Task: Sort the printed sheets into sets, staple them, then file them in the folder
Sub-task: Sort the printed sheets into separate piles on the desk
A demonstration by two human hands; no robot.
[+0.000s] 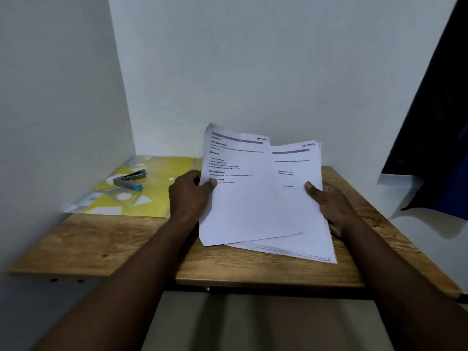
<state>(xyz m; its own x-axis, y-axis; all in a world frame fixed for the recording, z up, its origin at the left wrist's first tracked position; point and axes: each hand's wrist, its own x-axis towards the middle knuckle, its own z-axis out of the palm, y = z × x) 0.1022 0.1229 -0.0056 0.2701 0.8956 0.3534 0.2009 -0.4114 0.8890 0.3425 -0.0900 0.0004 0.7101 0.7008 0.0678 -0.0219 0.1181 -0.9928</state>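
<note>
Both hands hold printed white sheets over a wooden table (253, 269). My left hand (188, 196) pinches the left edge of the top sheet (243, 198), thumb on the print, and this sheet is lifted and fanned to the left. My right hand (329, 203) grips the right side of the stack of sheets (304, 224) beneath it, thumb on top and fingers under. The stack's lower edge rests on the table. A yellow patterned folder (152, 198) lies flat at the left by the wall. On it sits a grey stapler (130, 179) with a blue end.
White walls close in the table at the back and left. A lower wooden shelf (83, 247) at the left carries the folder. A dark blue cloth (435, 135) hangs at the right over a white surface.
</note>
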